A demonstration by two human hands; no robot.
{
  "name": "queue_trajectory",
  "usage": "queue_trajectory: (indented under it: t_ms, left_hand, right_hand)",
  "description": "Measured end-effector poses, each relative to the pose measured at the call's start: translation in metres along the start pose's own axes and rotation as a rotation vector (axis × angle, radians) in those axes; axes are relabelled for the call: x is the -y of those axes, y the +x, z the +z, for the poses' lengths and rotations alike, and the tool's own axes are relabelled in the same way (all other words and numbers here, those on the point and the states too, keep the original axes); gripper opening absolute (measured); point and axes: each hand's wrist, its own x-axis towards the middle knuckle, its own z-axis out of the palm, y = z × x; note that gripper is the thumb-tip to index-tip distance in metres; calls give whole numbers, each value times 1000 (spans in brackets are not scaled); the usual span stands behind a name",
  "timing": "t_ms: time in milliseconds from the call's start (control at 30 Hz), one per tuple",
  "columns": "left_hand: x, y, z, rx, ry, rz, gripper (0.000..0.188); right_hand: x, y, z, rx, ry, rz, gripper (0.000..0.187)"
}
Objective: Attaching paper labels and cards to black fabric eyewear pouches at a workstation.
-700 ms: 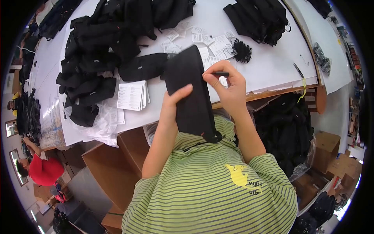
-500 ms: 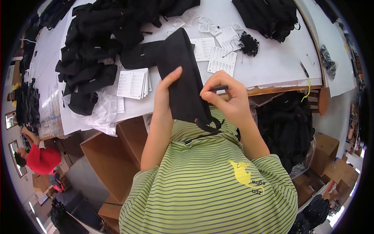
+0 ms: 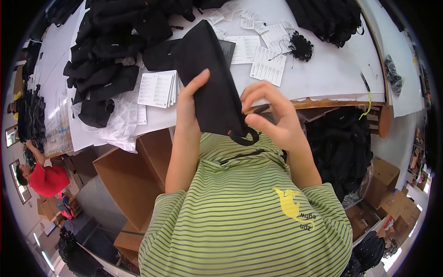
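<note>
My left hand (image 3: pixel 191 99) is closed round a long black fabric pouch (image 3: pixel 210 81), thumb on its upper face. The pouch is tilted over the table's near edge, with a small black loop (image 3: pixel 245 138) and an orange tab at its lower end. At the pouch's right edge is my right hand (image 3: pixel 272 113), fingers curled and thumb bent toward them. A short dark rod-shaped piece (image 3: pixel 261 109) sits in that hand; its exact kind is unclear. Part of a dark card (image 3: pixel 227 50) shows behind the pouch.
Black pouches (image 3: pixel 108 67) are heaped at the left over clear plastic (image 3: pixel 115 134). White printed cards (image 3: pixel 159 87) and a tangle of black cords (image 3: pixel 301 48) lie on the white table (image 3: pixel 332 74). Thread snips (image 3: pixel 365 82) rest at the right. Below stands an open cardboard box (image 3: pixel 131 173).
The pouch has shifted slightly up and left with my left hand. My right fingers have spread a little and the dark piece has tilted. More of the dark card shows.
</note>
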Motion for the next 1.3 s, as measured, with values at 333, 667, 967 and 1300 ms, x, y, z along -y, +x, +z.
queue_trajectory:
  t_ms: [333, 667, 967, 1300]
  left_hand:
    - [8, -22, 26, 21, 595, 210, 35]
    - [12, -13, 20, 10, 627, 215, 32]
    - [13, -9, 15, -24, 706, 187, 30]
    - [14, -7, 12, -72, 670, 194, 32]
  right_hand:
    - [-26, 45, -23, -499, 73, -26, 45]
    - [-21, 23, -12, -360, -81, 67, 12]
    - [-14, 27, -11, -447, -185, 103, 13]
    - [-35, 23, -18, -502, -52, 224, 24]
